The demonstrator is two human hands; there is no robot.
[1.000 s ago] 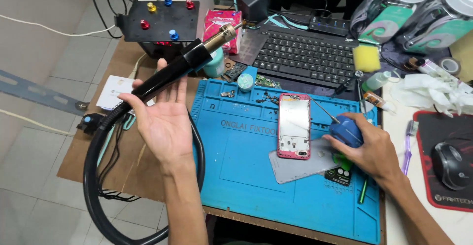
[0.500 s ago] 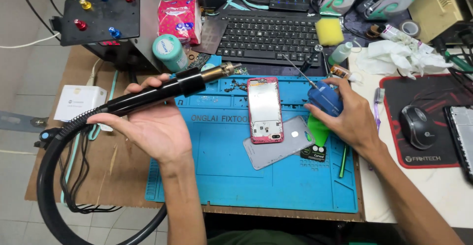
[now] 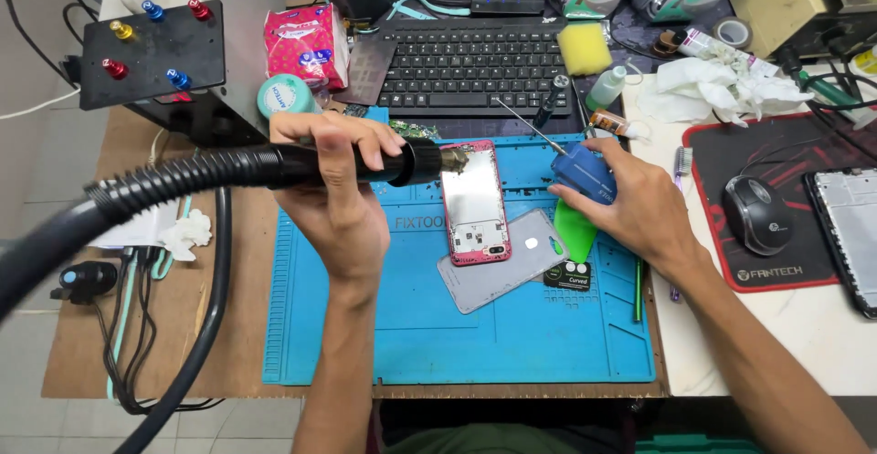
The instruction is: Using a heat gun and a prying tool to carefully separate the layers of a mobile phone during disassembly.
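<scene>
Workbench seen from a head camera looking down. Left of centre, the left hand (image 3: 340, 189) wraps its fingers closed around the black handle of a hot-air wand (image 3: 365, 163). Its ribbed black hose (image 3: 155, 184) trails off to the left edge. The brass nozzle (image 3: 454, 159) points right, sitting over the top edge of an opened red phone (image 3: 475, 203) that lies face down at the centre of a blue work mat (image 3: 365, 326). Just beside the phone, lower right, a grey back cover (image 3: 512, 267) rests on the mat. Right of centre, the right hand (image 3: 630, 203) curls its fingers around a small blue bottle (image 3: 585, 175) with a thin needle tip, next to a green plastic pick (image 3: 575, 230). A black keyboard (image 3: 475, 66) sits at top centre; a mouse (image 3: 756, 212) lies on a red pad at right. To heat well, the nozzle is best kept moving just above the phone's edge, never resting in one spot, with the bottle held clear of the hot air
</scene>
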